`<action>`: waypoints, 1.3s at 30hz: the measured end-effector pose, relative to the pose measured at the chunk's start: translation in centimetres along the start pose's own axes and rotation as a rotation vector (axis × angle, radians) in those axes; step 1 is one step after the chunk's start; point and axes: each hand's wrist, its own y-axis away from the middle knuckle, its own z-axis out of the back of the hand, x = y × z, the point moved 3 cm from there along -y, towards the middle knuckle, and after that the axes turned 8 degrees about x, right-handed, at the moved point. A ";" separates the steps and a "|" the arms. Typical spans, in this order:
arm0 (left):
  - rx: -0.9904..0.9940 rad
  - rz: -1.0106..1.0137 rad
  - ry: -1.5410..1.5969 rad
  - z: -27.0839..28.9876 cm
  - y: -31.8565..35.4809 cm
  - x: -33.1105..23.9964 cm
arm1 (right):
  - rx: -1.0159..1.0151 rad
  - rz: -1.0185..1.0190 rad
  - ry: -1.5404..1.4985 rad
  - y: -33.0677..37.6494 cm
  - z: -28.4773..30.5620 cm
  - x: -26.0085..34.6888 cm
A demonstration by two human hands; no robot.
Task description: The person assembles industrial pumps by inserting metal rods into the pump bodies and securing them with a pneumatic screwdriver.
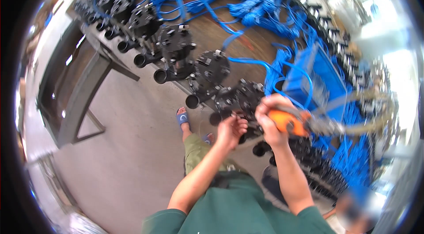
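Note:
My right hand is wrapped round an orange power tool, which it holds over the front edge of the bench beside a black pump. A pale, blurred hose or cable runs from the tool's side toward the right. Close to its left, my left hand has its fingers curled together at the lower front of the same pump. Whatever those fingers hold, if anything, is hidden. The tool's working end is hidden from view too.
More black pumps line the bench edge on both sides. Blue cable bundles and a blue bin lie on the brown bench top. A dark metal frame stands on the left. Another person is at lower right.

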 end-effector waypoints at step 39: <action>0.101 -0.918 -1.797 -4.4 1.3 -9.3 | -0.315 0.054 -0.422 -5.1 1.0 6.0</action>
